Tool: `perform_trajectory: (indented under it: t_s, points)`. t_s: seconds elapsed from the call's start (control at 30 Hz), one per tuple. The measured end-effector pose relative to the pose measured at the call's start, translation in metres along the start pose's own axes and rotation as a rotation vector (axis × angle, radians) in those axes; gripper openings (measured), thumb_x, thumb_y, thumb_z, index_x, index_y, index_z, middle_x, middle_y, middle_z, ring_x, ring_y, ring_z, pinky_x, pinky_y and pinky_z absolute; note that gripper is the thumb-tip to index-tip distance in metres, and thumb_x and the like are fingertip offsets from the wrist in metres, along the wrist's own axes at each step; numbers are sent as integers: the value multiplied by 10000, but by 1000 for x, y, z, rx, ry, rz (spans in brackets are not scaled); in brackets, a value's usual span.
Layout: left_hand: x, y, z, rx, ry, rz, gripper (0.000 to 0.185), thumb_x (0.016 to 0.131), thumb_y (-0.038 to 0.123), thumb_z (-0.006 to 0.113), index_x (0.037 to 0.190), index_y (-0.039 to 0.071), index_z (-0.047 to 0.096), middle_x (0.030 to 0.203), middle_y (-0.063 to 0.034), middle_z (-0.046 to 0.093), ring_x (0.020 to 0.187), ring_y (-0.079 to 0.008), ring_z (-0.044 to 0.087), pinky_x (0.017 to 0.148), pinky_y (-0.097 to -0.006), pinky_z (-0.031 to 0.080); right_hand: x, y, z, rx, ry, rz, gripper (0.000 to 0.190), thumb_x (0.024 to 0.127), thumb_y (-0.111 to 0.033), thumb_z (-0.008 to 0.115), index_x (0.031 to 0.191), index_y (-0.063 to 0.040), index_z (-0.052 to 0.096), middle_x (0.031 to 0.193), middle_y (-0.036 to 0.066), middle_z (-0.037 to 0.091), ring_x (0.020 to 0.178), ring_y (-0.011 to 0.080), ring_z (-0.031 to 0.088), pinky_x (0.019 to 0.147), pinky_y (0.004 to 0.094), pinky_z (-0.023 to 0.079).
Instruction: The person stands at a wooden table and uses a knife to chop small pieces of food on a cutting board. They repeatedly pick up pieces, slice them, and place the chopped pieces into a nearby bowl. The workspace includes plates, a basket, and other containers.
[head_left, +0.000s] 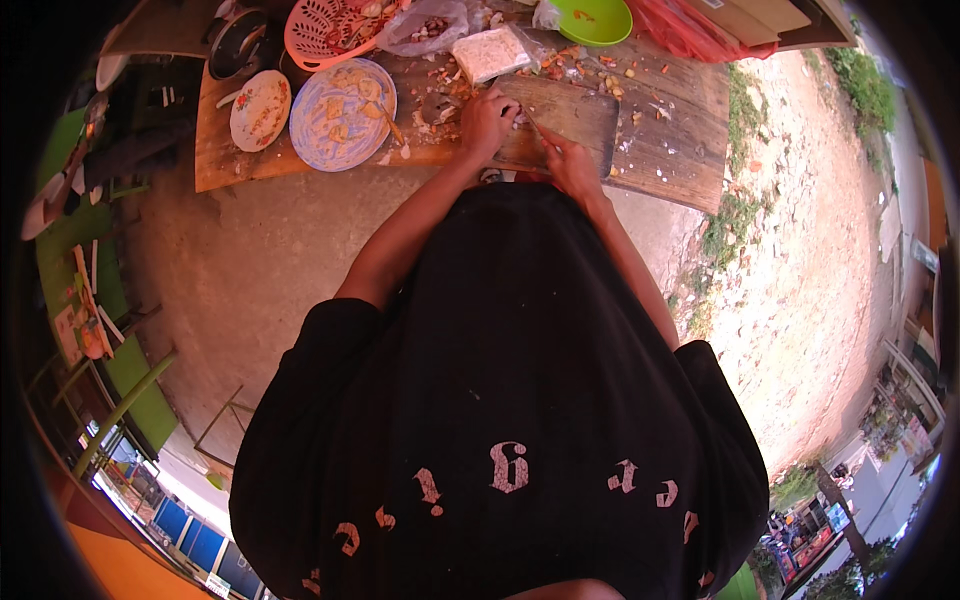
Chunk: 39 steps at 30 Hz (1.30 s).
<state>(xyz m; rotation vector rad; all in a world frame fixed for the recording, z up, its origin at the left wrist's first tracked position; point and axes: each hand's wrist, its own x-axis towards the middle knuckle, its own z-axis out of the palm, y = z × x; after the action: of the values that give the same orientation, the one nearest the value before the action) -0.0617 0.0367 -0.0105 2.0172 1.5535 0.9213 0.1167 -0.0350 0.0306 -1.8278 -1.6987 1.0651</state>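
My right hand (574, 161) grips a knife (533, 122) whose thin blade points toward my left hand. Curled fingers of my left hand (487, 124) press a small pale purplish piece of food (519, 118), perhaps shallot, against the wooden cutting board (577, 112). The blade is right beside those fingertips; whether it touches the piece is too small to tell. Just beyond my left hand sits a clear plastic package of pale food (491, 52). Vegetable scraps (439, 112) are scattered to the left of that hand.
On the wooden table (675, 150) stand a blue-patterned plate (311, 112) with food pieces and a spoon, a flowered plate (260, 112), and a pink basket (300, 41). A bag of small bulbs (427, 34), a green bowl (600, 26) and a red plastic bag (686, 30) are along the back.
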Motion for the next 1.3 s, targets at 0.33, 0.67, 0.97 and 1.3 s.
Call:
perform_trajectory:
  t_s: [0.33,0.67,0.97,1.3]
  points:
    - [-5,5,-2,2,41,40,67,789,122,722,816,66,746,865,-73,685,824,-295,654,748,-398,511,3,-10,-2,-106,34,-17,283,965,-266,541,1164,-149,705,862,282,659,852,467,644,779,527,510]
    - [-4,5,1,12,80,35,60,751,120,715,712,84,687,819,-67,636,802,-302,637,698,-437,493,-5,-13,-4,-59,77,-86,285,948,-218,561,1188,-142,694,854,287,654,848,463,643,772,520,512]
    - [-4,6,0,27,78,40,42,766,99,711,751,62,698,819,-93,650,784,-322,634,702,-424,492,-5,-10,-3,-86,34,-43,298,961,-256,571,1210,-143,689,914,294,658,879,457,651,776,509,517]
    - [-6,7,1,19,91,62,54,776,102,716,761,52,702,819,-92,648,797,-317,637,717,-418,491,1,-18,-1,-194,30,2,301,938,-234,556,1208,-200,687,851,255,669,821,445,656,768,532,517]
